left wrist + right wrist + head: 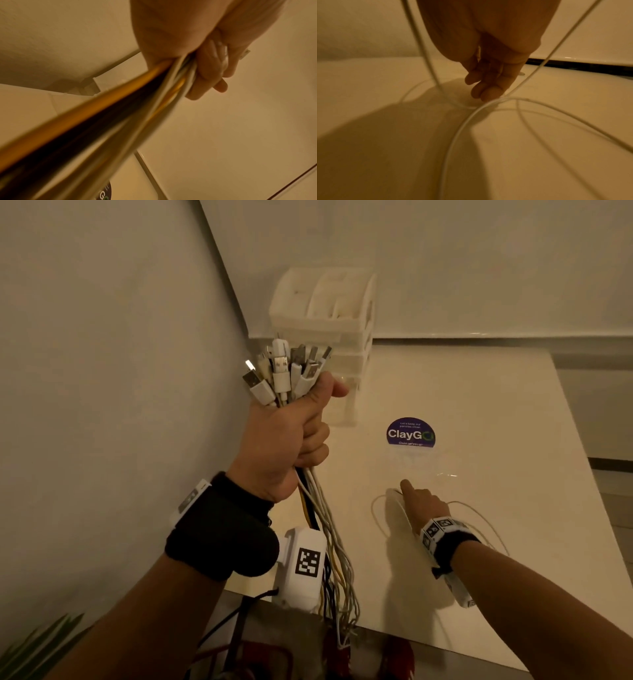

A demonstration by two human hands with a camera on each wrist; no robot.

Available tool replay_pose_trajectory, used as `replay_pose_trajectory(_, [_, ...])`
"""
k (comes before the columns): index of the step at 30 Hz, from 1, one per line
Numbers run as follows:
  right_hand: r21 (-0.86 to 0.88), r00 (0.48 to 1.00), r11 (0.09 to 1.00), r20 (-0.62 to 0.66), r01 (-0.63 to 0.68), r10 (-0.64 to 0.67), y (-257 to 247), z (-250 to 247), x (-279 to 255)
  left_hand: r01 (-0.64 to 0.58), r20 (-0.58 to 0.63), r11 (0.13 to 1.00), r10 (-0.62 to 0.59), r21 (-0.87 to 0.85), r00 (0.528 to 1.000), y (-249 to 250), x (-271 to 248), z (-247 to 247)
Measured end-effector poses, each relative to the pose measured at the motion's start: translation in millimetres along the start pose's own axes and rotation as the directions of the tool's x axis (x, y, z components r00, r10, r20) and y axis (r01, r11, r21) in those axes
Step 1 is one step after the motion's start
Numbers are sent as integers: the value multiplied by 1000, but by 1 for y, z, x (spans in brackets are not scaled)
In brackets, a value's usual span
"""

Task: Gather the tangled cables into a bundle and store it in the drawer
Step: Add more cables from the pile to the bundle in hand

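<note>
My left hand (308, 426) is raised in a fist around a thick bundle of cables (287, 371), with several USB plugs sticking up above the thumb. The white, black and yellow cords (120, 115) hang below the fist past the table's front edge. My right hand (411, 494) reaches down to the table, and its straight fingertips (489, 94) touch a thin white cable (462, 121) that lies in loose loops there. A white plastic drawer unit (325, 313) stands at the back of the table against the wall; its drawers look closed.
The cream table (479, 422) has a purple ClayGo sticker (410, 433) near its middle. Walls close in on the left and behind. The table's front edge (445, 642) runs near my body, with green leaves (41, 642) at lower left.
</note>
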State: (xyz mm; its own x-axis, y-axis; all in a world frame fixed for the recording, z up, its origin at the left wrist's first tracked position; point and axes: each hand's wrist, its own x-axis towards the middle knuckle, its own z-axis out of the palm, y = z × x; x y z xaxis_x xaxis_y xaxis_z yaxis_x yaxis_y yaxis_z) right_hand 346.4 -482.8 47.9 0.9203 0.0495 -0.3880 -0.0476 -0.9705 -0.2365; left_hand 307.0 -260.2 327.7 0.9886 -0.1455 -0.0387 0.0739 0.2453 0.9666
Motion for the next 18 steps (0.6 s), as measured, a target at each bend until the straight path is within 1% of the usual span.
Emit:
replay_pose_trajectory(1, [45, 999, 999, -46, 13, -11, 0, -8, -4, 3, 2, 1000, -3, -3, 1000, -1, 0, 1])
replay_pose_trajectory(2, [148, 994, 988, -105, 45, -29, -1, -18, -9, 8, 6, 1000, -8, -8, 1000, -2, 1, 1])
replay_pose_trajectory(3, [305, 984, 947, -170, 97, -46, -3, -30, -17, 17, 8, 1000, -17, -13, 1000, -3, 1, 2])
replay_pose_trajectory(4, [488, 972, 859, -230, 153, -43, -6, -45, -27, 30, 7, 999, -30, -16, 1000, -5, 1, 3])
replay_pose_trajectory(5, [658, 961, 725, -276, 203, -19, -12, -62, -40, 44, 2, 999, -44, -19, 999, -7, 1, 4])
replay_pose_trajectory(6, [783, 952, 574, -305, 240, 19, -20, -80, -55, 56, -9, 998, -56, -25, 998, -9, 1, 5])
replay_pose_trajectory(7, [868, 946, 415, -320, 272, 48, -29, -97, -72, 67, -21, 997, -67, -31, 998, -12, 2, 7])
replay_pose_trajectory(8, [912, 942, 276, -332, 303, 61, -39, -115, -90, 79, -32, 996, -80, -39, 996, -14, 2, 9])
replay_pose_trajectory(9, [927, 935, 170, -348, 333, 65, -50, -130, -107, 90, -39, 995, -92, -44, 995, -17, 2, 11])
replay_pose_trajectory(11, [922, 921, 32, -387, 386, 50, -72, -155, -138, 101, -48, 994, -103, -48, 994, -20, 2, 17])
replay_pose_trajectory(12, [918, 918, -9, -395, 395, 32, -83, -164, -150, 105, -45, 993, -107, -50, 993, -20, 3, 20])
replay_pose_trajectory(13, [917, 917, -29, -399, 399, 7, -95, -172, -161, 112, -34, 992, -114, -52, 993, -21, 3, 23])
replay_pose_trajectory(14, [911, 911, -13, -413, 413, -17, -105, -177, -169, 122, -15, 991, -123, -55, 992, -21, 3, 26])
replay_pose_trajectory(15, [897, 898, 45, -440, 441, -32, -113, -180, -175, 129, 7, 990, -129, -56, 992, -20, 3, 29])
replay_pose_trajectory(17, [837, 864, 226, -501, 498, -46, -126, -185, -182, 130, 54, 990, -127, -56, 990, -19, 1, 31])
replay_pose_trajectory(18, [811, 855, 296, -517, 505, -44, -130, -186, -182, 127, 79, 990, -122, -60, 989, -18, -1, 31])
